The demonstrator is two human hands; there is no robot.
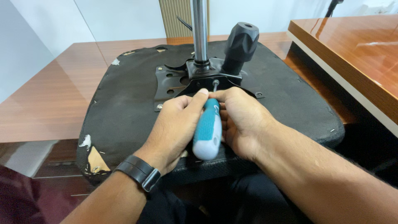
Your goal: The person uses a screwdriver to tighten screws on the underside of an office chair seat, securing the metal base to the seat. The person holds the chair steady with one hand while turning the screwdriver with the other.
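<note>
The left hand [174, 124] and right hand [242, 122] both close round a teal screwdriver [207, 132] — tip at the black plate [170, 81] — on an upturned seat [124, 103] across the counter [49, 95].

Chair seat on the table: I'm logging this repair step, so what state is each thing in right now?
Chair seat: upside down on the table, fabric torn at the near corner.
Screwdriver: gripped by both hands, tip on the mounting plate.
Left hand: closed on the handle.
Right hand: closed beside it.
Gas column: upright.
</note>
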